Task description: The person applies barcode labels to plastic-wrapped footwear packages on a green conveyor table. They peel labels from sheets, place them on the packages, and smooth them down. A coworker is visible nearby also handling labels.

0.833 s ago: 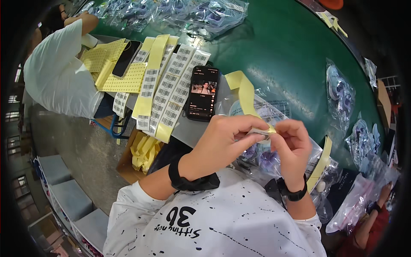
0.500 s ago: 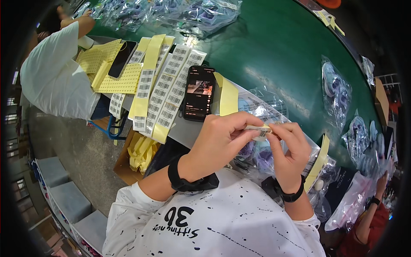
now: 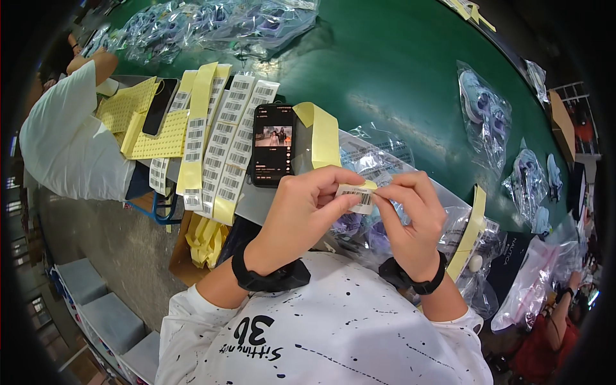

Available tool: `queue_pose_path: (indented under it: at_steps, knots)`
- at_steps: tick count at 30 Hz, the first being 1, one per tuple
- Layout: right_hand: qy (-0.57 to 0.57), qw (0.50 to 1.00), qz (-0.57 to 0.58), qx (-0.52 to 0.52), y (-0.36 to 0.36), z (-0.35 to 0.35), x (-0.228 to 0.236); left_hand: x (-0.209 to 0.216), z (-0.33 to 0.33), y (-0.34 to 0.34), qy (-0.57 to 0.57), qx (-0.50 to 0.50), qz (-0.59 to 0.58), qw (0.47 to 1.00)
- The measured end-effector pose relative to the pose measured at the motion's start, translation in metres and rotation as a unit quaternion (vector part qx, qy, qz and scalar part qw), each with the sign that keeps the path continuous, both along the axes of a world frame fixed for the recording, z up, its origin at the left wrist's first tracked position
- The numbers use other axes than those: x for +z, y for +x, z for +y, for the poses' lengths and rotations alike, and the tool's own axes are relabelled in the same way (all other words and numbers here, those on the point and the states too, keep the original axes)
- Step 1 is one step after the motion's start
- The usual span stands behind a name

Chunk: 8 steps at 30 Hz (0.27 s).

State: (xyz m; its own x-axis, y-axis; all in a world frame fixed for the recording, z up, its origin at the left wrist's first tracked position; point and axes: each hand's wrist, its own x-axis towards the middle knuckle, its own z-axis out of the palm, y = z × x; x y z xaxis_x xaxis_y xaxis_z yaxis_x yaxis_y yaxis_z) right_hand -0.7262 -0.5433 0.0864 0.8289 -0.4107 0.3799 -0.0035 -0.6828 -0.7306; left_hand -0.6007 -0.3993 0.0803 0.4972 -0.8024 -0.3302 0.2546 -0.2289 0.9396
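Note:
My left hand [image 3: 296, 215] pinches a small white barcode label [image 3: 354, 197] with a pale yellow edge between thumb and forefinger. The thumb and forefinger of my right hand [image 3: 414, 221] are closed at the label's right corner. Beneath both hands lies a clear plastic bag [image 3: 378, 163] with bluish-purple shoes [image 3: 378, 236] showing through, partly hidden by the hands. Beyond my left hand, a lit phone [image 3: 273, 147] rests beside a curled yellow backing strip [image 3: 324, 138]. Long barcode label sheets [image 3: 221, 144] lie left of the phone.
Bagged shoes [image 3: 212, 29] line the far side of the green table [image 3: 385, 70]; another bagged pair [image 3: 484, 115] lies right. A box of yellow strips [image 3: 206, 240] stands below the table edge. One person in white [image 3: 77, 135] sits left; another in red [image 3: 545, 340] is lower right.
The label has turned so its barcode faces up and shows more fully between my fingers. The whole scene has shifted left in the picture. Both hands keep their pinch.

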Motion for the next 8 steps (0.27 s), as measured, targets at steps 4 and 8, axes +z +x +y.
queue_pose_path:
  at_steps: [4, 8]
  knots:
    - [-0.016, 1.000, 0.011, 0.023, 0.0019, 0.0027, -0.0025, -0.0055, -0.0001, 0.0034, -0.026, -0.007, 0.124, 0.992]
    - [0.048, 0.997, -0.021, 0.060, -0.0015, 0.0040, 0.0049, 0.0014, 0.0003, 0.0082, -0.046, -0.015, 0.187, 0.981]
